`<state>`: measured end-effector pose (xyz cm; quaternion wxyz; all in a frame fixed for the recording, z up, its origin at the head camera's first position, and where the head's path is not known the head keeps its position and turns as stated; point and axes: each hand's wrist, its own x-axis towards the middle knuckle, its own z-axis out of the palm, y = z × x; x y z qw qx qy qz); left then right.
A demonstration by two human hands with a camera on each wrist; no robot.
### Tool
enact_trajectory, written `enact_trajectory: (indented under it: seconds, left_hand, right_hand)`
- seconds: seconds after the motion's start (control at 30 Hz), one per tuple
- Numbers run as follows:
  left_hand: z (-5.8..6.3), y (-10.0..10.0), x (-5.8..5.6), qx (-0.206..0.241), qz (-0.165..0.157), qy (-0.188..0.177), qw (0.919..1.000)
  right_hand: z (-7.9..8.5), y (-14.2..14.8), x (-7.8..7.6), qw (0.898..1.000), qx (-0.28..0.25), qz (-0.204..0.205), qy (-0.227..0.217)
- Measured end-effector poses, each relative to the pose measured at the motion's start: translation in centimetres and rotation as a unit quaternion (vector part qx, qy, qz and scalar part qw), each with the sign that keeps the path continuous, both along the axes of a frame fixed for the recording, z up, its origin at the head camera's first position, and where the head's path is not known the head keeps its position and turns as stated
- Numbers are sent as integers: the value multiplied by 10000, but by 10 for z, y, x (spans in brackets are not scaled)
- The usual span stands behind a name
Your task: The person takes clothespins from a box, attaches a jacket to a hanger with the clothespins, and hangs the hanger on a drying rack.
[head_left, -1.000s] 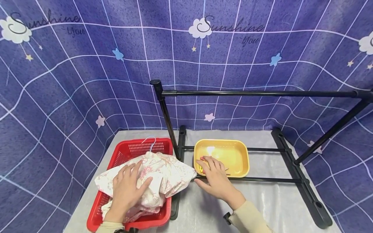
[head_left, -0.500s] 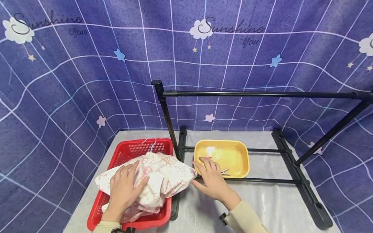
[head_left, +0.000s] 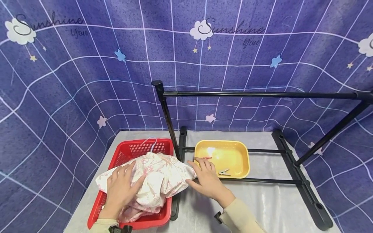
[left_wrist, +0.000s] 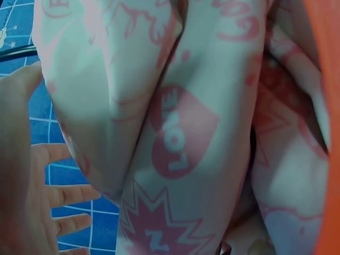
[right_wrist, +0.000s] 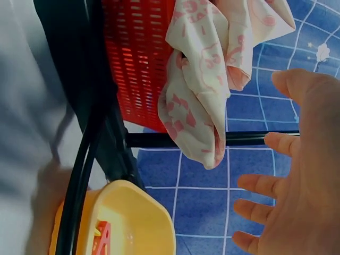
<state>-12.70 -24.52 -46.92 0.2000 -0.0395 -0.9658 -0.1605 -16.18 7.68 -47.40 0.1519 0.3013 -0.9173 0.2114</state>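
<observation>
A white garment (head_left: 158,181) with pink print lies bunched across the red basket (head_left: 168,212). A pale hanger hook (head_left: 154,144) sticks up behind it. Over the garment's left part is my left hand (head_left: 120,191), its fingers spread; the left wrist view has this hand (left_wrist: 26,175) beside the hanging cloth. My right hand (head_left: 209,179) is at the garment's right corner, near the yellow tub (head_left: 233,158). In the right wrist view a gap shows between the right hand's loose fingers (right_wrist: 255,186) and the drooping cloth.
A black rack stands here, its top bar (head_left: 247,94) crossing behind and a left post (head_left: 169,124) rising beside the basket. Inside the yellow tub lie a grey clothespin (head_left: 223,172) and a pink clothespin (head_left: 207,158). A blue gridded curtain (head_left: 233,71) hangs behind.
My right hand has moved left, from over the yellow tub toward the garment's corner, uncovering the clothespins. My left hand has shifted slightly left over the garment.
</observation>
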Motion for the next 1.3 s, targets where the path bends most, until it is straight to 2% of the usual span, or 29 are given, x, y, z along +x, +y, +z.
enact_trajectory:
  seconds: [0.2, 0.63, 1.03, 1.3]
  left_hand:
    - [0, -8, -3, -85, 122, -114, 9998]
    - [-2, -18, -9, -271, 162, -420, 9986]
    - [-9, -28, -16, -206, 218, -368, 9989]
    - [-10, -33, -17, -284, 415, -839, 9952]
  right_hand:
    - [-5, -7, -3, 9999, 65, -7, -79]
    - [-8, -18, -3, 9997, 81, 15, -244]
    - [-14, -26, -5, 9986, 193, -38, -495]
    - [-19, -30, -4, 9997, 152, 50, -192]
